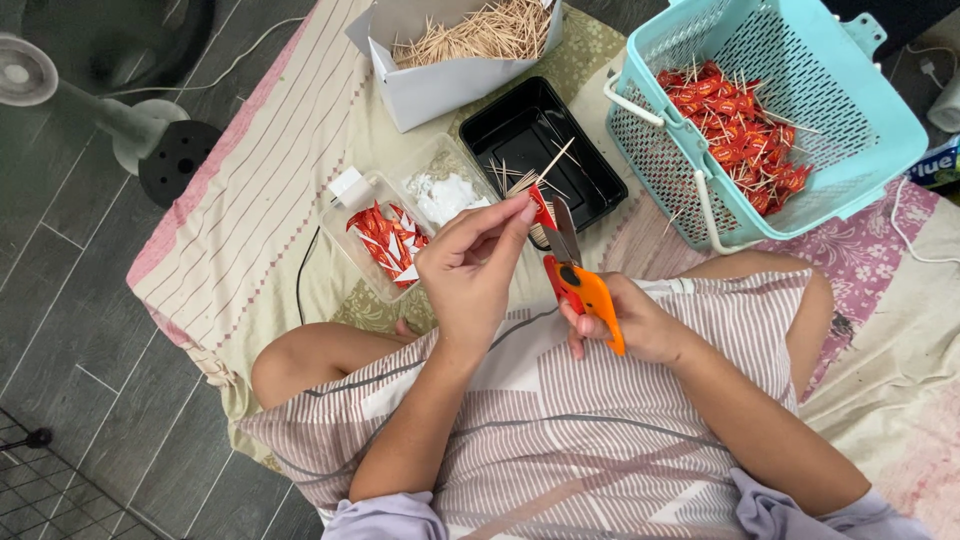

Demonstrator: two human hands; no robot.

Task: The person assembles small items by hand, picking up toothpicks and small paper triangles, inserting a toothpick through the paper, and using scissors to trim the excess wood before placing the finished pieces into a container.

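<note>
My left hand pinches a small red flag; right hand grips orange scissors; I'd keep the blades square, snipping just clear of my fingertips

My left hand covering most of the small red piece it pinches, scissors handles buried in my right hand, white box cropped at top edge, fan cut off left
</note>
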